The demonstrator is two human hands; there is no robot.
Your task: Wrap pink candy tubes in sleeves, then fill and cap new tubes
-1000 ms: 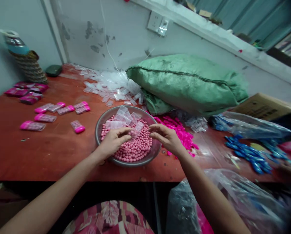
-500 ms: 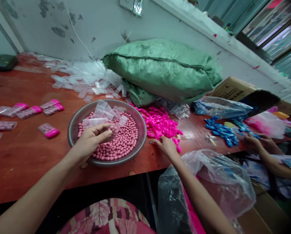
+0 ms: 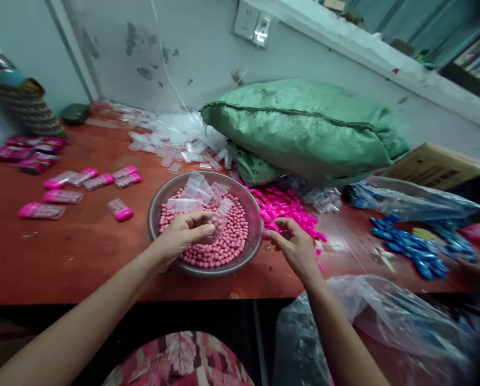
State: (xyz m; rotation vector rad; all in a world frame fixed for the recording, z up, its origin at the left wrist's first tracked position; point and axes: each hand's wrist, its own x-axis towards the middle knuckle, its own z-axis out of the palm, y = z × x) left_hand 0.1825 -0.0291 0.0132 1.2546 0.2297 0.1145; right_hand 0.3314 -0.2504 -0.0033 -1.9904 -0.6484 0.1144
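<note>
My left hand (image 3: pixel 187 233) is closed on a small clear plastic case (image 3: pixel 218 225) with pink beads in it, over the metal basin (image 3: pixel 257 241). Below it, pink round beads (image 3: pixel 211 260) fill the basin, with several clear cases (image 3: pixel 199 187) lying on top. My right hand (image 3: pixel 294 246) is beside the basin's right rim, thumb and fingers pinched. A bit of bright pink shows between them, seemingly a pink cap (image 3: pixel 273 227). Behind that hand lies a heap of pink caps (image 3: pixel 292 209) on the red table (image 3: pixel 103 262).
Filled cases with pink caps (image 3: pixel 63 197) lie at the left. Clear empty cases (image 3: pixel 183 139) are heaped at the back, beside a green sack (image 3: pixel 304 128). Blue pieces (image 3: pixel 408 246), a cardboard box (image 3: pixel 436 163) and a co-worker's hand (image 3: pixel 477 268) are at the right. A plastic bag (image 3: pixel 384 311) hangs by the front edge.
My right hand has lifted from the pink caps and come nearer my left hand. My left hand still holds the case over the basin. The view has turned left.
</note>
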